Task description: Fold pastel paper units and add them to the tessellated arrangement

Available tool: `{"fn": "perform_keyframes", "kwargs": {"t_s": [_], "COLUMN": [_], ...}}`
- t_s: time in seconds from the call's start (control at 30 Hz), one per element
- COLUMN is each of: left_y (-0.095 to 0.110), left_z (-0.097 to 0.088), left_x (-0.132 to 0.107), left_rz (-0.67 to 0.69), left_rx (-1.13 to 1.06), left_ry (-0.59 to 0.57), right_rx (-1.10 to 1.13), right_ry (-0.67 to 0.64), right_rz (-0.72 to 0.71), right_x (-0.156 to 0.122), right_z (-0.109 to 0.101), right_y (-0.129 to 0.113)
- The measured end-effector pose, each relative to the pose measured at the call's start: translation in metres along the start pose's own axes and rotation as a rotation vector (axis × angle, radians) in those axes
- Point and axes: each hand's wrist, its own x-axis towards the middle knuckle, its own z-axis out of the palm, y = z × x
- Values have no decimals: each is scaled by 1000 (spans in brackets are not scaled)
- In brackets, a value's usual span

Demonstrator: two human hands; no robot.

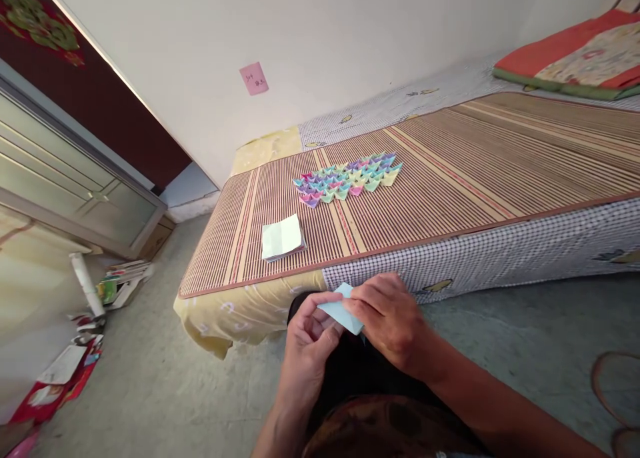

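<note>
A light blue sheet of folded paper (345, 313) is held above my lap, between both hands. My left hand (311, 335) pinches its left edge with thumb and fingers. From the right, my right hand (389, 315) grips the paper's upper right side, its fingers covering part of it. On the bed mat beyond stand rows of small folded paper boats (356, 190) in purple, green, yellow, blue and pink. Nearer to me lies a stack of pale square paper (283, 237) with a crease in the top sheet.
The striped bamboo mat (430, 205) covers the bed, its edge just ahead of my knees. A folded red and floral quilt (575, 55) lies at the far right. Papers and books (120, 281) are on the floor at left, near a cabinet (70, 171).
</note>
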Motion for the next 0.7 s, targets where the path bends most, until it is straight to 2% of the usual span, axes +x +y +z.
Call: {"fn": "perform_keyframes", "kwargs": {"t_s": [0.23, 0.47, 0.57, 0.7], "left_y": [2, 3, 1, -1], "left_z": [-9, -14, -15, -12], "left_x": [7, 9, 10, 9], "left_rz": [-38, -47, -43, 4], "left_rx": [50, 95, 146, 256], "left_ry": [70, 157, 175, 186], "right_rx": [81, 254, 350, 465], "right_ry": [-67, -22, -10, -25], "right_rz": [71, 136, 234, 432], "right_x": [-1, -2, -2, 0], "right_z": [-3, 4, 4, 2], "right_y": [-1, 4, 5, 3]}}
